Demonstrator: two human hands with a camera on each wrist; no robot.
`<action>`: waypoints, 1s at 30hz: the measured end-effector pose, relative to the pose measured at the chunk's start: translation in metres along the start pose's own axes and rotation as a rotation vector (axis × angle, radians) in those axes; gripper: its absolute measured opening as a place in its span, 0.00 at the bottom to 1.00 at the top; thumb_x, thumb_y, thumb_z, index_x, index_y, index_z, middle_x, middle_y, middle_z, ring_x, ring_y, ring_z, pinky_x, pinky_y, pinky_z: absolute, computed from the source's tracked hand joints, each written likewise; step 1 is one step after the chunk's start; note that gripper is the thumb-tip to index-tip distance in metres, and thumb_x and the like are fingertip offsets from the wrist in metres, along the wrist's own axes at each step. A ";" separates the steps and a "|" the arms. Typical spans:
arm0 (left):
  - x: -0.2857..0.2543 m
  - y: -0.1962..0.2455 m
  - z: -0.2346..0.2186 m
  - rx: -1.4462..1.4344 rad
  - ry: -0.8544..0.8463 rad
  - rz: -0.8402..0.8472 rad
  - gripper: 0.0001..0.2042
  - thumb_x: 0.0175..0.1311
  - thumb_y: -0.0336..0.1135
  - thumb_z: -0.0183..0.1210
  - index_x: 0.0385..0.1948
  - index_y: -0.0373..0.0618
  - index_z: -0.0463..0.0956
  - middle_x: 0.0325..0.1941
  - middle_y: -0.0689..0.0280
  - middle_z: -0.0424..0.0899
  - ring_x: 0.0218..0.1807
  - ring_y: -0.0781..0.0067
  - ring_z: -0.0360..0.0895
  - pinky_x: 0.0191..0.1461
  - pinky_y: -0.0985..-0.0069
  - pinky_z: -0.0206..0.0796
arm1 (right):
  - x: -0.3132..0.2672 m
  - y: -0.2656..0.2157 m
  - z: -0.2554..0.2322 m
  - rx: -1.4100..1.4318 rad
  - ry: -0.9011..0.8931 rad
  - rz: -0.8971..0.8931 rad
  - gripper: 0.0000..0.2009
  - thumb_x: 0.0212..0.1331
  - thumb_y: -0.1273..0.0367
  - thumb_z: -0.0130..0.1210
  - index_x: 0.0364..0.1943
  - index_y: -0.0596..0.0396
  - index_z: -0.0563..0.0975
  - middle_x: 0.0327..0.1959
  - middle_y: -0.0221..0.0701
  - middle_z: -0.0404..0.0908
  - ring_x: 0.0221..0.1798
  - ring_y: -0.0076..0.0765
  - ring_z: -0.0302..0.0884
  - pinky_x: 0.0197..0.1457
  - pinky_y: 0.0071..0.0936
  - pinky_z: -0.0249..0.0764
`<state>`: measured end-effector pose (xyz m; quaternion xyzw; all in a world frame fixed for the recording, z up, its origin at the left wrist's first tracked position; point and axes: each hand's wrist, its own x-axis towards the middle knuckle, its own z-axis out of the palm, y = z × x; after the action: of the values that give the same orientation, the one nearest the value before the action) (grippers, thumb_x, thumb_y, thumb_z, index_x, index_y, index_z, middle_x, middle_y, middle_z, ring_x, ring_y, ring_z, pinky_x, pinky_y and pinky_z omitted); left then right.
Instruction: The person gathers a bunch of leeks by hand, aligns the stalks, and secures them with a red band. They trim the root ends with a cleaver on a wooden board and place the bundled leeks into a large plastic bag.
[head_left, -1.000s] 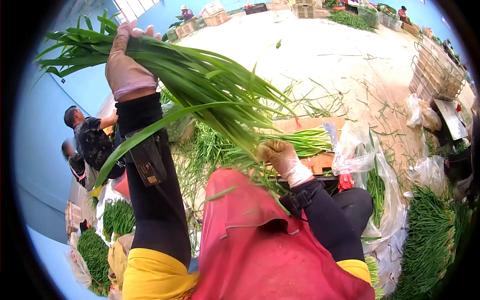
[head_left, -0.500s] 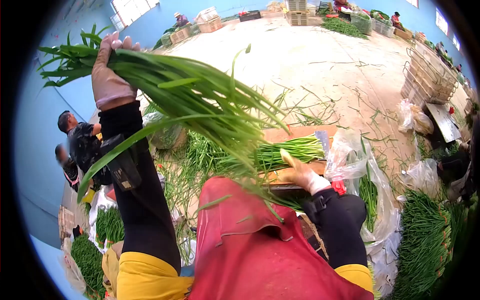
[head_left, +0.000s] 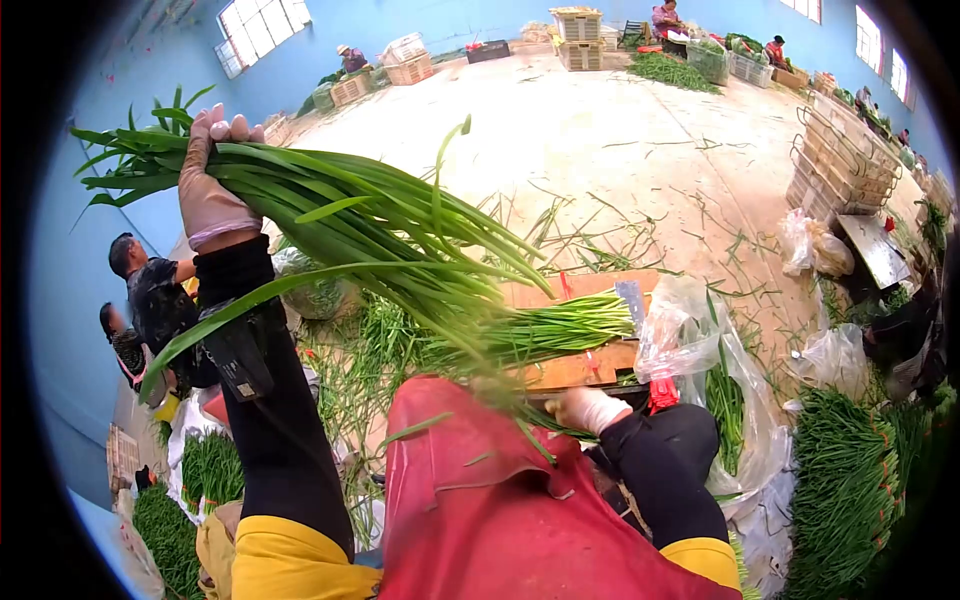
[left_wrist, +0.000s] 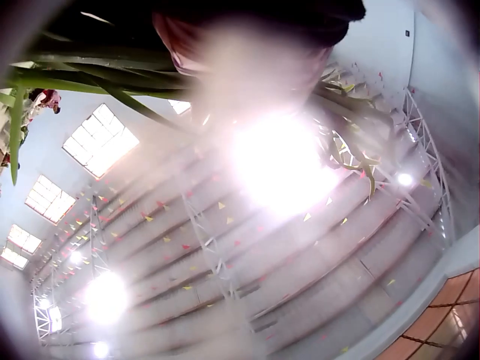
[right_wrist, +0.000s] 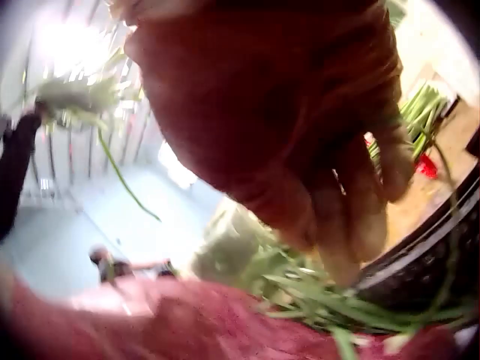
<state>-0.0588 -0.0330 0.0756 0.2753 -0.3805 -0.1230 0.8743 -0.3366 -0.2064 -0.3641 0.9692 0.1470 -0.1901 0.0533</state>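
Raised at upper left in the head view, my gloved left hand (head_left: 213, 190) grips a long bunch of green stalks (head_left: 350, 200) near its leafy end. The lower ends hang down to the right, blurred, above the red apron (head_left: 500, 480). Low beside the apron is my gloved right hand (head_left: 588, 409), its fingers partly blurred near the loose leaves. In the right wrist view that hand (right_wrist: 277, 112) has extended fingers pointing down over loose green leaves (right_wrist: 330, 300), with no stalk visibly gripped. A trimmed-looking bundle (head_left: 575, 325) lies on a brown board (head_left: 570, 371).
Plastic bags (head_left: 690, 330) lie right of the board, with piled green bundles (head_left: 840, 490) farther right. Stacked crates (head_left: 840, 165) stand at upper right. Two people sit at left, one in a dark patterned shirt (head_left: 160, 305). Loose stalks litter the floor.
My right hand has left the lower ends of the held bunch and moved down toward the apron. The left hand keeps its grip, and the head view has shifted, showing more of the far wall.
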 end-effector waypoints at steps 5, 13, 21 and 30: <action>-0.005 -0.011 0.003 0.044 0.059 0.059 0.05 0.62 0.33 0.57 0.33 0.42 0.77 0.23 0.73 0.73 0.32 0.71 0.77 0.45 0.68 0.71 | -0.029 -0.002 -0.046 1.295 0.417 0.069 0.28 0.56 0.53 0.51 0.60 0.53 0.67 0.57 0.41 0.72 0.60 0.40 0.69 0.61 0.30 0.65; -0.028 -0.029 -0.002 -0.011 0.064 -0.019 0.09 0.64 0.36 0.55 0.40 0.42 0.75 0.24 0.74 0.73 0.32 0.73 0.75 0.47 0.68 0.70 | -0.018 -0.010 -0.139 2.577 0.823 -0.358 0.26 0.60 0.63 0.54 0.61 0.55 0.63 0.58 0.39 0.70 0.53 0.33 0.72 0.51 0.25 0.71; -0.074 -0.038 -0.083 0.030 0.474 -0.037 0.08 0.65 0.40 0.53 0.34 0.47 0.76 0.28 0.73 0.76 0.36 0.73 0.77 0.47 0.65 0.71 | -0.044 -0.013 -0.132 2.544 0.990 -0.077 0.12 0.58 0.73 0.54 0.46 0.60 0.76 0.42 0.36 0.80 0.37 0.30 0.79 0.40 0.24 0.75; -0.249 -0.056 -0.249 0.245 0.784 -0.204 0.06 0.63 0.40 0.56 0.33 0.50 0.74 0.28 0.75 0.77 0.36 0.74 0.77 0.49 0.64 0.70 | -0.022 -0.044 -0.048 2.155 0.527 0.120 0.13 0.55 0.71 0.56 0.44 0.60 0.79 0.32 0.28 0.80 0.30 0.18 0.71 0.33 0.16 0.68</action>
<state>-0.0464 0.1237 -0.2442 0.4394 -0.0018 -0.0485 0.8970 -0.3526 -0.1630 -0.3137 0.5239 -0.1357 -0.0037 -0.8409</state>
